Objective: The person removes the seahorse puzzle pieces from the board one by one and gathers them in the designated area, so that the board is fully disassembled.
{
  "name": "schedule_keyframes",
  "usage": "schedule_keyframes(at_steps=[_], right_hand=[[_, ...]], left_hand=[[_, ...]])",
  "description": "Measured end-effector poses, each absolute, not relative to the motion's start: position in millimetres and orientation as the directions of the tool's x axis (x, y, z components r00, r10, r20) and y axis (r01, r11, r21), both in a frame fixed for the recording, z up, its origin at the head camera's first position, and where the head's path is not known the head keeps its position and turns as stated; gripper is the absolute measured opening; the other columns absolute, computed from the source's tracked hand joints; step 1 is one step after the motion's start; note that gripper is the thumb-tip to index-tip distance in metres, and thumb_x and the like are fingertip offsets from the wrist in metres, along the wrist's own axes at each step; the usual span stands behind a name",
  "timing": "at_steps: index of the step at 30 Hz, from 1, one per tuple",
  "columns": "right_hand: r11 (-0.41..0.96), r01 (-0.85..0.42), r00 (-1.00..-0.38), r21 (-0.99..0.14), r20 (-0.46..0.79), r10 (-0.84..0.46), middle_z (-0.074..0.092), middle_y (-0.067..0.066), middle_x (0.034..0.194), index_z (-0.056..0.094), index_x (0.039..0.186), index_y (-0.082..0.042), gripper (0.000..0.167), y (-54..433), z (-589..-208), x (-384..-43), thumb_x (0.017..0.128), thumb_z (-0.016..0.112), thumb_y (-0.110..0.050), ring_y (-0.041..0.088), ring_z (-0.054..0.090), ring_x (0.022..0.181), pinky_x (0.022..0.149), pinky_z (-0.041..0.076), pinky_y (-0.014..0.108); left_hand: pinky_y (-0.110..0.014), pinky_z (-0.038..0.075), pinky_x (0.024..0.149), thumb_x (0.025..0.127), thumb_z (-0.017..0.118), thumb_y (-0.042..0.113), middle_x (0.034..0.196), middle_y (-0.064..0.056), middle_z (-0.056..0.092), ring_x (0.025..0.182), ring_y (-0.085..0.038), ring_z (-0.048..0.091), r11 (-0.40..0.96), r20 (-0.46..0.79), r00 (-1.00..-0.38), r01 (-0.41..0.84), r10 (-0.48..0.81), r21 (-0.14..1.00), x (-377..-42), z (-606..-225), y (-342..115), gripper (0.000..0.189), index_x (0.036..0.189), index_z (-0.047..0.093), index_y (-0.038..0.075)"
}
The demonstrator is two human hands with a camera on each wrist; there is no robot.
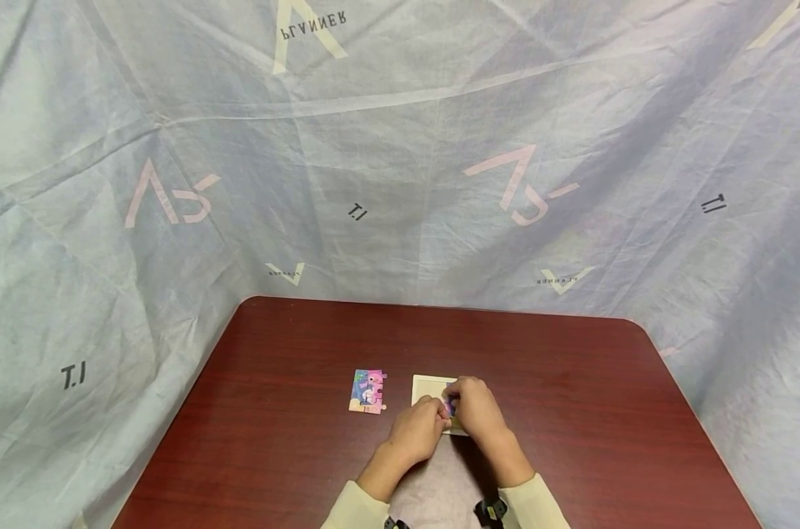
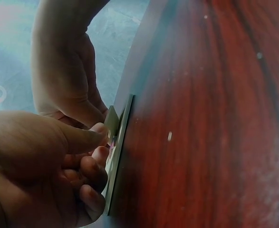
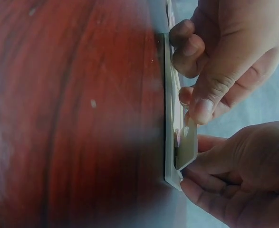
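A shallow cream puzzle tray [image 1: 429,387] lies flat on the table. My left hand [image 1: 418,428] is over its near left part, with thumb and fingertips pinching one edge of a puzzle piece [image 3: 187,147]. From the right side, my right hand [image 1: 475,408] grips the other edge of that piece. In both wrist views the piece stands tilted above the tray, its plain back showing. Pink and purple print shows between the hands in the head view; fingers hide the rest. Left of the tray lies a block of joined puzzle pieces [image 1: 367,391] with a pink figure on blue.
The dark red wooden table [image 1: 294,455] has rounded far corners. Grey-blue cloth [image 1: 400,184] with printed letters hangs behind the table and along both sides. Dark devices are strapped at both wrists, beside the pale sleeves [image 1: 535,503].
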State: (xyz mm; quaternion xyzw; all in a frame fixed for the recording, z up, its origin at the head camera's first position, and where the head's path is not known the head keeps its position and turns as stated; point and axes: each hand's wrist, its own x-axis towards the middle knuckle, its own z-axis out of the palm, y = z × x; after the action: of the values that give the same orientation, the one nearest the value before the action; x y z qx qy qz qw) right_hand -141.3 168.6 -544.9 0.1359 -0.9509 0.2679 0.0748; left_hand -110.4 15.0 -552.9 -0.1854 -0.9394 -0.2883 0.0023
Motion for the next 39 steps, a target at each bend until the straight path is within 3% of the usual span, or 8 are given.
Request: schedule_keyframes(at_steps=[15,20,28,34,39], right_hand=[[0.821,-0.336,-0.937,-0.463,0.253,-0.241,0.061,0.002,0.071,0.071,0.068,-0.013,0.032,171,-548,-144,0.071,0.074,0.019,0.011,0.048,0.066,0.059,0.044,0.028],[0.813,-0.328,-0.941,-0.481,0.242,-0.236,0.057,0.001,0.068,0.071,0.068,-0.013,0.032,173,-548,-144,0.072,0.074,0.019,0.011,0.045,0.064,0.059,0.042,0.027],[0.805,-0.312,-0.947,-0.504,0.231,-0.222,0.068,0.003,0.075,0.078,0.078,-0.01,0.028,173,-549,-141,0.073,0.076,0.018,0.012,0.058,0.07,0.065,0.051,0.031],[0.801,-0.316,-0.945,-0.508,0.241,-0.22,0.07,0.004,0.078,0.079,0.081,-0.008,0.028,174,-549,-140,0.074,0.074,0.019,0.014,0.059,0.071,0.067,0.053,0.031],[0.794,-0.323,-0.942,-0.515,0.257,-0.216,0.074,0.005,0.082,0.081,0.084,-0.006,0.027,173,-551,-141,0.074,0.074,0.019,0.02,0.069,0.079,0.073,0.058,0.038]], left_hand=[[-0.024,0.05,0.072,0.099,0.073,0.021,0.092,0.003,0.064,0.079,-0.005,0.059,0.693,0.071,-0.933,0.311,0.352,0.65,-115,-548,11,0.009,0.093,0.069,0.014],[-0.023,0.049,0.07,0.1,0.072,0.023,0.091,0.005,0.062,0.076,-0.001,0.055,0.681,0.042,-0.935,0.287,0.353,0.674,-115,-548,8,0.011,0.094,0.07,0.014],[-0.023,0.049,0.071,0.098,0.074,0.019,0.09,0.004,0.062,0.076,-0.002,0.055,0.686,0.041,-0.938,0.281,0.344,0.671,-109,-542,4,0.01,0.093,0.07,0.012],[-0.022,0.049,0.069,0.099,0.073,0.02,0.09,0.005,0.062,0.075,-0.001,0.055,0.692,0.039,-0.94,0.277,0.339,0.667,-105,-535,-3,0.009,0.093,0.07,0.013],[-0.023,0.048,0.069,0.098,0.074,0.018,0.089,0.005,0.062,0.075,-0.002,0.055,0.701,0.063,-0.944,0.284,0.324,0.654,-101,-532,-12,0.009,0.092,0.069,0.013]])
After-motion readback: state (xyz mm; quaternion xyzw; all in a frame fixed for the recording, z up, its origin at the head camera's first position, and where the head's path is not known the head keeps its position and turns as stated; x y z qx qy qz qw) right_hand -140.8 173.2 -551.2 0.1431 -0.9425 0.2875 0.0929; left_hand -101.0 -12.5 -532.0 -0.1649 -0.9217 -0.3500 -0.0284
